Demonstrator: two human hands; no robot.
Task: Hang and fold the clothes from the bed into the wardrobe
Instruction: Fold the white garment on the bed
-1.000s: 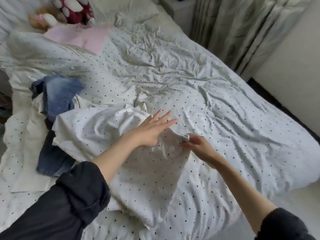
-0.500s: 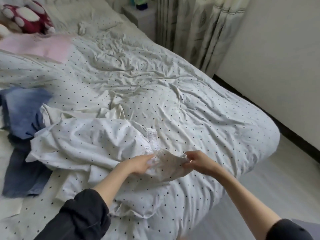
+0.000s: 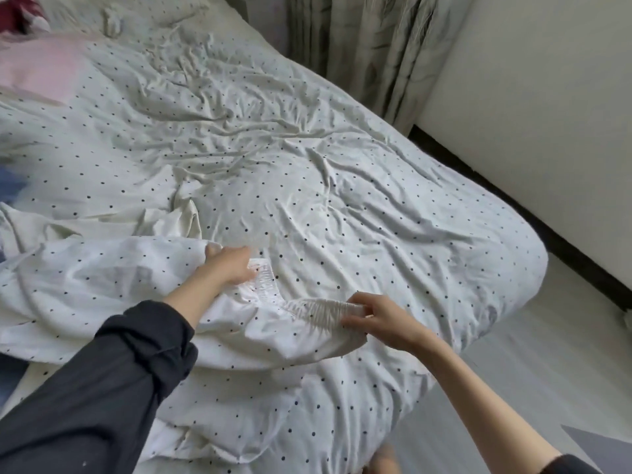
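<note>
Rumpled dotted bed point(image 3: 342, 172): both hands point(image 3: 229, 266) point(image 3: 379, 319) grip a dotted garment point(image 3: 113, 285).

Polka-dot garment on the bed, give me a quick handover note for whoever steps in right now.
Left hand grips the white dotted garment near its gathered elastic band.
Right hand pinches the band's other end, stretching it out.
Garment lies on the dotted bedcover, near the bed's foot. Blue clothing shows at the left edge, pink cloth farther up.
Done: garment picked out. Left: fold or hang it; the wardrobe is out of view.
</note>
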